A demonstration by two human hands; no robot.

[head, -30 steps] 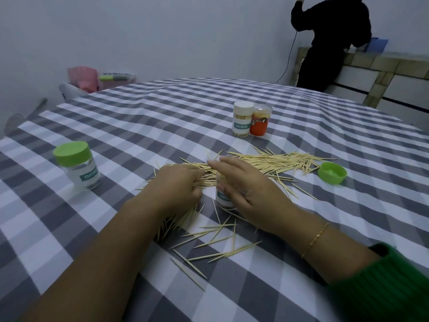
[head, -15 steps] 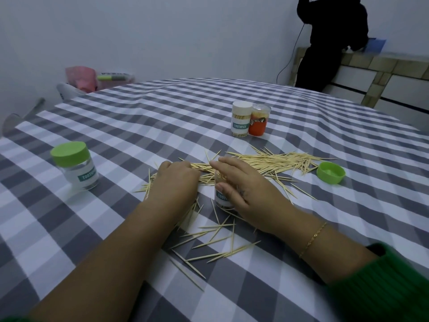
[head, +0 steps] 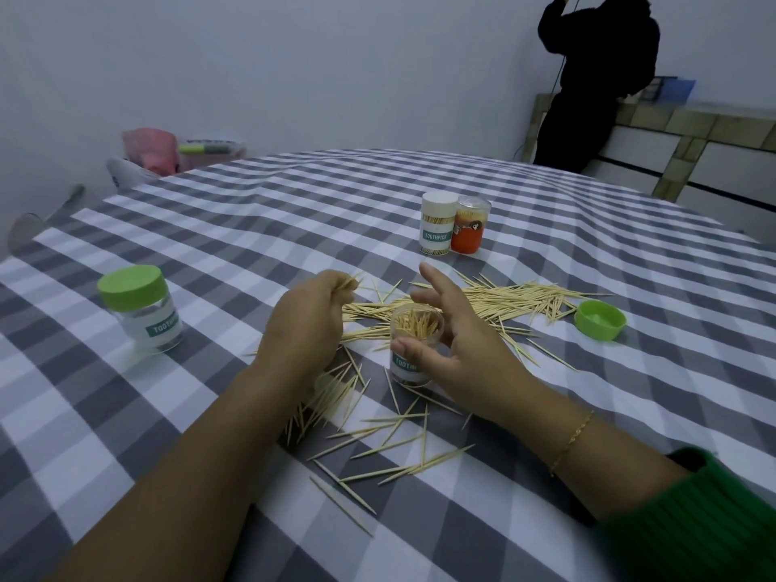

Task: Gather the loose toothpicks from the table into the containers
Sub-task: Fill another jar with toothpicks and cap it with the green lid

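Note:
Loose toothpicks (head: 495, 300) lie scattered over the checked tablecloth, with more of them near the front (head: 390, 438). An open clear container (head: 413, 346), partly filled with toothpicks, stands between my hands. My left hand (head: 306, 325) is raised just left of it and grips a small bunch of toothpicks whose tips stick out past my fingers. My right hand (head: 453, 342) steadies the container, thumb on its front, with the fingers spread behind and beside it.
A green lid (head: 600, 319) lies upside down at the right. A capped green-lidded jar (head: 140, 308) stands at the left. A white-capped toothpick tube (head: 436, 228) and an orange container (head: 470, 231) stand farther back. A person in black (head: 596, 81) stands at the far wall.
My left hand has lifted off the table with a bunch of toothpicks. My right hand's fingers have opened away from the container's mouth, so its contents now show.

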